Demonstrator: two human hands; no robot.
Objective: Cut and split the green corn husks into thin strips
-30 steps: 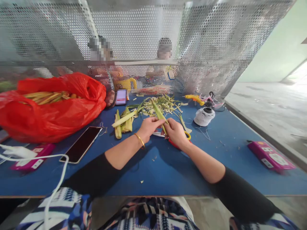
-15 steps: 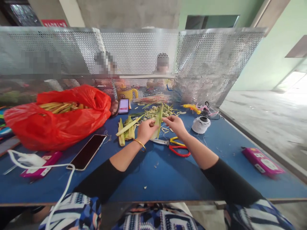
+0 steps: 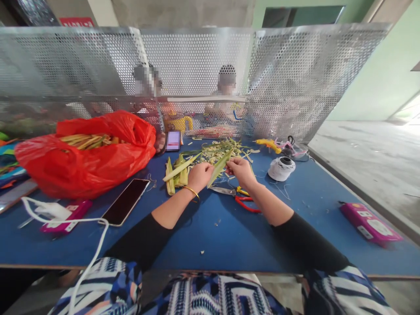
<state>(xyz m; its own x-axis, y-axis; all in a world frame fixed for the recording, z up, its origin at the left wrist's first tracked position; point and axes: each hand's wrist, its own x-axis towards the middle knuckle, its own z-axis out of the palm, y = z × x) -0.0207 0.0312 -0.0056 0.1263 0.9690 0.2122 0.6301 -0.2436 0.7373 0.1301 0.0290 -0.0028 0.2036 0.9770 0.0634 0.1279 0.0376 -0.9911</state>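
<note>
Both my hands hold one long green leaf strip (image 3: 219,167) above the blue table (image 3: 210,227). My left hand (image 3: 199,175), with a gold bangle at the wrist, grips its lower end. My right hand (image 3: 241,169) pinches its upper part. Scissors with red and yellow handles (image 3: 236,196) lie on the table just under my right wrist. A few folded green leaf pieces (image 3: 175,173) lie left of my left hand. A heap of leaf trimmings (image 3: 223,151) spreads behind my hands.
A red plastic bag (image 3: 88,157) of leaf strips sits at the left, a black phone (image 3: 126,201) beside it with a white cable (image 3: 65,218). A white thread spool (image 3: 281,168), yellow glue gun (image 3: 268,143) and pink boxes (image 3: 370,222) are right. Perforated metal screens (image 3: 197,70) enclose the back, with people behind.
My hands lifted the leaf strip off the table, uncovering the scissors, then tilted it from upright to slanting right. The camera view also rose.
</note>
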